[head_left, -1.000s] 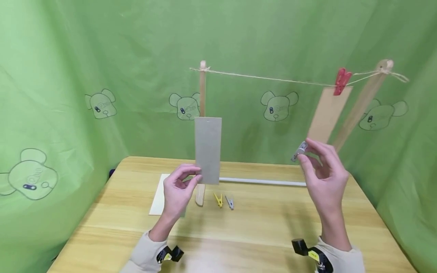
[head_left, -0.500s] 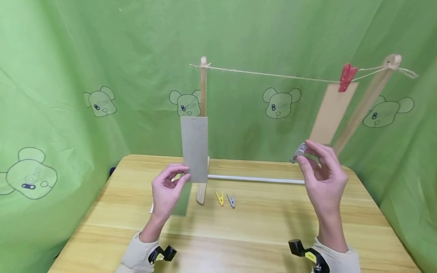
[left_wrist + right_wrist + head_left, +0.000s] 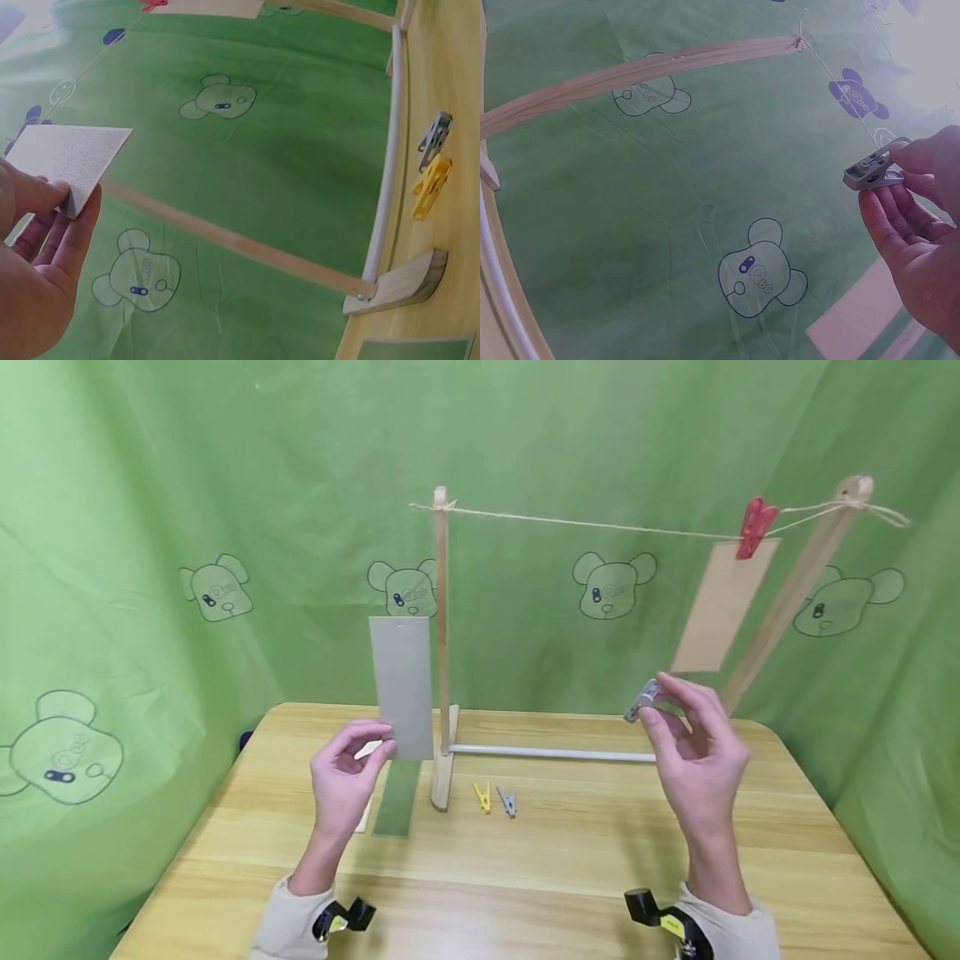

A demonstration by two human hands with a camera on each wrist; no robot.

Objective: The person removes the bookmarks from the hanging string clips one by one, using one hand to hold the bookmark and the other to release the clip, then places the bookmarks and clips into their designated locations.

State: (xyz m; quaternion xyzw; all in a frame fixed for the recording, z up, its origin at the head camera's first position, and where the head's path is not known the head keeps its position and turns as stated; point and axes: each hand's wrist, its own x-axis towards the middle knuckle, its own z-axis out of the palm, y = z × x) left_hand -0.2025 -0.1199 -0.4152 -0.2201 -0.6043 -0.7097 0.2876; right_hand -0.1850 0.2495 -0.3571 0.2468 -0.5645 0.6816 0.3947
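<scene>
My left hand pinches a grey rectangular card by its lower left edge and holds it upright, just left of the left wooden post. Between thumb and fingertips of my right hand is a grey clothespin, seen closely in the right wrist view. A string runs between the two posts. Near its right end a red clothespin clips a tan card that hangs down. Both hands are below the string, apart from it.
On the table lie a yellow clothespin and another grey clothespin. A green card and a pale card, partly hidden by my left hand, lie left of the post's wooden foot. A white rod links the stand's bases.
My left hand has moved left with the grey card, from in front of the left post to beside it, uncovering the green card. My right hand, holding the clothespin, has shifted slightly left.
</scene>
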